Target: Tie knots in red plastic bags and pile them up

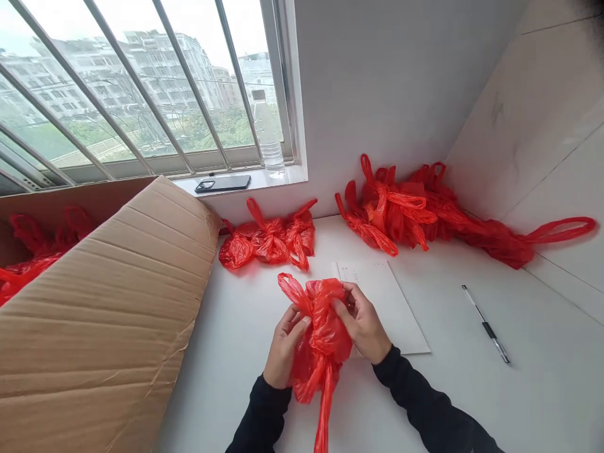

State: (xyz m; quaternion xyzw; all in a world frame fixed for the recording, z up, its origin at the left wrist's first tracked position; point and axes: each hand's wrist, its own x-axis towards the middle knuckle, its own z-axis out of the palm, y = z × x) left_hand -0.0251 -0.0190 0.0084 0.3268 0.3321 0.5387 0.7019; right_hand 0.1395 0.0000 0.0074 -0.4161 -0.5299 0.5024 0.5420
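A crumpled red plastic bag [323, 343] is held over the white table between both hands. My left hand [283, 346] grips its left side, fingers curled into the plastic. My right hand [362, 322] is closed on the bag's upper right part, fingers pinching the plastic. A twisted tail of the bag hangs down between my black sleeves. Under my right hand lies a white sheet of paper [401, 308].
A large cardboard box [104, 314] at the left holds more red bags [28, 251]. Tied red bags lie in a small pile [268, 239] and a bigger pile [425, 211] by the wall. A pen [486, 324] lies at right. A phone [223, 183] and bottle [268, 132] sit on the windowsill.
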